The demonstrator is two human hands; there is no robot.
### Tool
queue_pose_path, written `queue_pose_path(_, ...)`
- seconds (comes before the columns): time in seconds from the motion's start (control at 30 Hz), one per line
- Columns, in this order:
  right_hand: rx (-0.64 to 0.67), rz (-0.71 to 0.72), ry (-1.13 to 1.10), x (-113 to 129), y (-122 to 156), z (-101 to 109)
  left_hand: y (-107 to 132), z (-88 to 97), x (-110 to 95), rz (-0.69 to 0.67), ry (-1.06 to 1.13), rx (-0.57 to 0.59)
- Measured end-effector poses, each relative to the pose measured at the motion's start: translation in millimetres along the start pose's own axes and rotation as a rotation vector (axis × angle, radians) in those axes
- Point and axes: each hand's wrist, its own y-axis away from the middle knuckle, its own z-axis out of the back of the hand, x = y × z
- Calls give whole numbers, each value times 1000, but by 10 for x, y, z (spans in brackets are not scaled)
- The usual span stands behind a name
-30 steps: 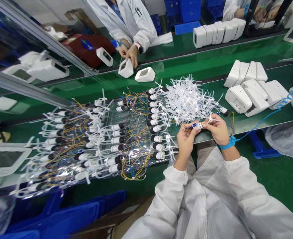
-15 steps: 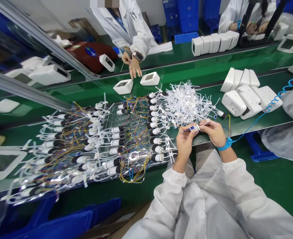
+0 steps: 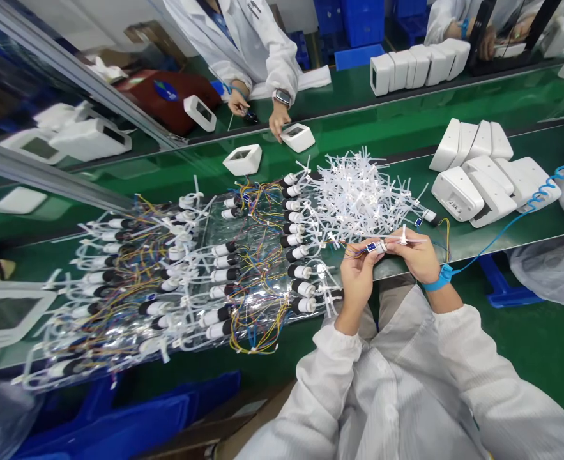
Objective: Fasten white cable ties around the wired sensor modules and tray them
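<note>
My left hand [image 3: 357, 275] is closed around a small white cylindrical motor-like part [image 3: 377, 246] with a blue label and coloured wires. In the fingers of my right hand [image 3: 421, 259] is a thin translucent tube piece with a white T-shaped connector [image 3: 403, 237], its end at the tip of the part. I cannot tell whether the two are joined. Beyond my hands lies a heap of similar tube pieces [image 3: 353, 191]. A like white part with a black end [image 3: 428, 216] and wires rests to its right.
Rows of wired white-and-black parts with tubes [image 3: 221, 275] cover plastic sheeting on the left. White device housings [image 3: 458, 191] stand at right. A coiled blue cord [image 3: 540, 191] runs to my right wrist strap [image 3: 439, 278]. Across the bench, a co-worker's hand [image 3: 278, 120] touches a white device [image 3: 297, 137].
My right hand has turned slightly, and the tube piece's T-connector now shows above its fingers. The co-worker's hand has moved right onto a white device.
</note>
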Motion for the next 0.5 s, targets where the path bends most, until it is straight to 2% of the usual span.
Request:
queue_pose_path(0.2,69,27,69,27,-47,60,14,9,-19,-22,-37,8)
queue_pose_path(0.3,63,31,63,48,-32,47,17,14,-27,4,-9,13)
queue_pose_path(0.37,40,20,11,61,-5,12,20,13,-32,12,8,18)
queue_pose_path(0.5,-31,-100,-156,58,55,-61,25,6,-36,-31,-12,41)
